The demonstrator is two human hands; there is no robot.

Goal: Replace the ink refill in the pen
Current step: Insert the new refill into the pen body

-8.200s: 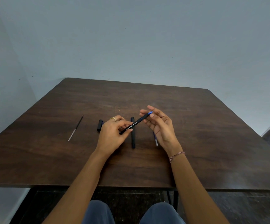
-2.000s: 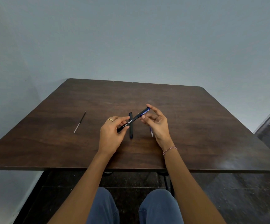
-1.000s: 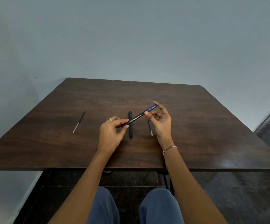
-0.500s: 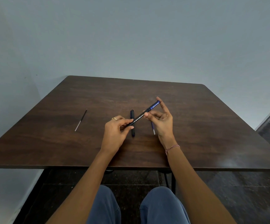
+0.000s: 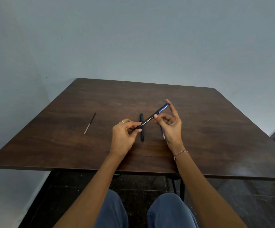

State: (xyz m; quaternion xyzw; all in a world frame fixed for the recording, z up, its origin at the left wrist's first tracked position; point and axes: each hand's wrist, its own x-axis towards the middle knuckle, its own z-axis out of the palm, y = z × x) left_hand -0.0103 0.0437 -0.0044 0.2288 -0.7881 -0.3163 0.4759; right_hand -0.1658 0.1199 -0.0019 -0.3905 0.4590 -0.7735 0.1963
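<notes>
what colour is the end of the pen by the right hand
Blue with white lettering; the rest of the pen is black. The head view shows it, near the right hand.

The lower end of the black-and-blue pen barrel [image 5: 151, 118] was buried in the grip of the left hand [image 5: 125, 135], so its tip could not be seen. The white lettering on the barrel was too small to read fully. The thin blue refill [image 5: 162, 134] lying on the dark wooden desk [image 5: 215, 129] was mostly hidden behind the right hand [image 5: 171, 127]; only its pale end showed toward 6 o'clock. The desk's corner at 3 o'clock was cut off by the frame edge.
</notes>
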